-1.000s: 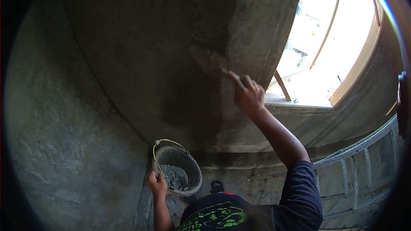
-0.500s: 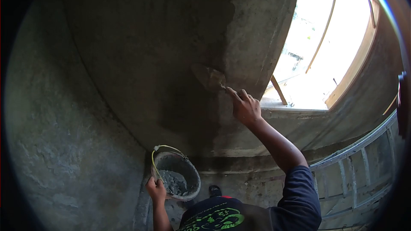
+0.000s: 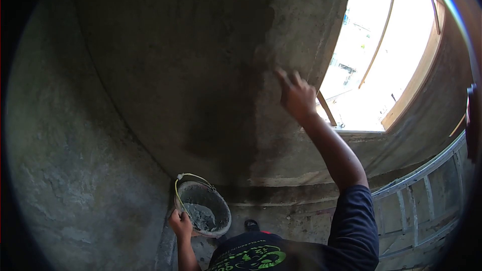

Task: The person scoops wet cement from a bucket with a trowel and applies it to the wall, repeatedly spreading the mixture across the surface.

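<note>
My left hand (image 3: 181, 223) is closed on the near left side of a bucket (image 3: 221, 205), at the rim by the lower end of its yellow handle (image 3: 176, 190). Wet grey mortar (image 3: 201, 217) lies inside the bucket. My right hand (image 3: 297, 96) is raised in front of the wall, fingers wrapped around the handle of a trowel (image 3: 265, 56). Motion smears the trowel's blade, which overlaps the edge between the dark damp patch (image 3: 221, 115) and the paler plaster (image 3: 291, 25).
A bright window opening (image 3: 371, 55) with a wooden frame (image 3: 419, 83) is right of my raised hand. Another rough wall (image 3: 65, 170) meets this one at a corner on the left. Below right lies a metal ladder-like frame (image 3: 414, 211). My shoe (image 3: 251, 225) shows on the floor.
My right hand has moved up and slightly right along the wall with the trowel, whose blade is now blurred. The bucket and my left hand have shifted slightly left.
</note>
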A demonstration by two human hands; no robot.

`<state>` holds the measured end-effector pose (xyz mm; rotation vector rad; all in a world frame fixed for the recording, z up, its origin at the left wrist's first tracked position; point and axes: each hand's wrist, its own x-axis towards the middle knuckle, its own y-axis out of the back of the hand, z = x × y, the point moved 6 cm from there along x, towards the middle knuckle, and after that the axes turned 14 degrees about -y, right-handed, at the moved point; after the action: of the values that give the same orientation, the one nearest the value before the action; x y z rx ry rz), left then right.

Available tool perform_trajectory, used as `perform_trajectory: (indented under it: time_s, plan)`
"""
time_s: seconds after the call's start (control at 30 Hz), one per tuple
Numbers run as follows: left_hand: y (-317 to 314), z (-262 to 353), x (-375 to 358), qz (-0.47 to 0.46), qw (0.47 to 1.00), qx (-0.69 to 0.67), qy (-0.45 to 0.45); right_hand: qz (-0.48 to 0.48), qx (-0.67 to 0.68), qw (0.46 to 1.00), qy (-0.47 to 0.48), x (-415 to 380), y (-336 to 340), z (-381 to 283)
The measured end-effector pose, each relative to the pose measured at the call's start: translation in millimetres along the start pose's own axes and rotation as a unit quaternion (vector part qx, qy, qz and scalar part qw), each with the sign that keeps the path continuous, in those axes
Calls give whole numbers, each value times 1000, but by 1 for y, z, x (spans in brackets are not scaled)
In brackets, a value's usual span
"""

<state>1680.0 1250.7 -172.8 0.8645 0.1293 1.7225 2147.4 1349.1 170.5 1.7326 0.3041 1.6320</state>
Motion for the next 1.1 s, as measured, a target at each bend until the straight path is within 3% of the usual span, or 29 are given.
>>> perform_trajectory:
  time_s: [0.07,0.17,0.23,0.3,0.33,0.43,0.57,0.63,0.7,0.77,0.8,0.87,0.97,1.03,1.1]
  plan:
    - [2,2,2,24,1000,-12,-15,-15,-32,999,40,-39,-18,-4]
    - [3,2,4,6,1000,11,-7,-78,26,991,104,-51,-22,-8]
    - [3,3,3,5,1000,2,-2,62,20,994,90,-23,17,-6]
    - [0,3,5,4,1000,-5,3,118,111,987,11,26,69,-2]
    - [-2,2,4,10,1000,-7,-4,210,76,974,29,50,84,1]
    - [-2,11,6,14,1000,-8,-5,180,85,980,-2,120,115,1]
    - [-2,9,7,0,1000,4,10,118,16,993,20,125,93,-19]
    - [-4,-1,7,-8,1000,11,14,7,-72,996,47,90,70,-35]
    - [-10,-9,4,-20,999,16,25,-43,-125,986,106,33,26,-45]
    - [-9,-13,1,20,1000,3,-3,-62,-118,977,165,-31,-32,-42]
    - [-8,-15,1,19,1000,-1,-2,-62,-122,977,165,-42,-28,-42]
    - [-12,-23,-2,-13,999,6,38,-151,-25,975,164,-50,-26,-42]
    - [-12,-17,1,-13,999,8,44,45,-21,990,135,8,31,-35]
    - [-14,-13,-1,0,999,-5,44,94,29,993,67,63,80,-27]
    - [-15,-11,-1,25,1000,-14,12,95,32,994,41,88,87,-15]
